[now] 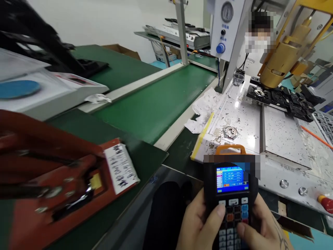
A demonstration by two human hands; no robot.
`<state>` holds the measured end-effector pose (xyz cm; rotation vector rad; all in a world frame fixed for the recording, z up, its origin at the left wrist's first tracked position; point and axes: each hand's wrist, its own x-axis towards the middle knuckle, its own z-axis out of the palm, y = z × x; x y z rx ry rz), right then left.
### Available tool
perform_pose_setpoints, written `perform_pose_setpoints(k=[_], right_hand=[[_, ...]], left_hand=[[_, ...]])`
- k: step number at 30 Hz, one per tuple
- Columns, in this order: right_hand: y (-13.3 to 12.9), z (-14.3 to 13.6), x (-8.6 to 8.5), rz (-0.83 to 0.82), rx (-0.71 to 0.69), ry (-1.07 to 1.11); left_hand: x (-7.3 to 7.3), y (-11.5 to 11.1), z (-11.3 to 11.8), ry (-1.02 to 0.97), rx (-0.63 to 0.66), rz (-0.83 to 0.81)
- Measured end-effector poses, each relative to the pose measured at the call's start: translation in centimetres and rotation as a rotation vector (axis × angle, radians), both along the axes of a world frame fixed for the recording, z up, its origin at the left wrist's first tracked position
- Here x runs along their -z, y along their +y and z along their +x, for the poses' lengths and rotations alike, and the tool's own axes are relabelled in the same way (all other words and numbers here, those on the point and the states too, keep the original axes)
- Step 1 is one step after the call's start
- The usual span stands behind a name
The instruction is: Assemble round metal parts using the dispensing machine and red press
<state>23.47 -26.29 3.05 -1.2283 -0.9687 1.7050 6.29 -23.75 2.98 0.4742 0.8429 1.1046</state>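
Cradling the black pendant controller [231, 194], both the left hand [200, 222] and right hand [262, 225] closed their grip around it, thumbs free over keys.

Bare hands [234, 225], dark tattoo on right wrist, dark trousers

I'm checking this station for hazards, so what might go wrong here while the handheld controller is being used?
1. Both thumbs crowd the keypad of the handheld controller; the left hand or right hand might hit a wrong key.
2. The brass-coloured tool head sits right over the black fixture, so a wrong move might crash it.
3. A loose round metal part lies on the machine bed and might get struck.
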Motion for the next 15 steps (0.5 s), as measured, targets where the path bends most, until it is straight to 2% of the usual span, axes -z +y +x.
perform_pose_setpoints(k=[4, 9, 15], right_hand=[[-0.18, 0.27, 0.59, 0.047, 0.037, -0.028], [-0.64, 0.19, 0.16, 0.037, 0.066, -0.014], [-0.65, 0.1, -0.14, 0.121, 0.088, -0.046]], left_hand=[[0.08, -0.17, 0.01, -0.006, 0.007, 0.061], [0.23, -0.34, -0.44, 0.021, 0.082, 0.156], [0.87, -0.99, -0.26, 0.087, 0.044, 0.22]])
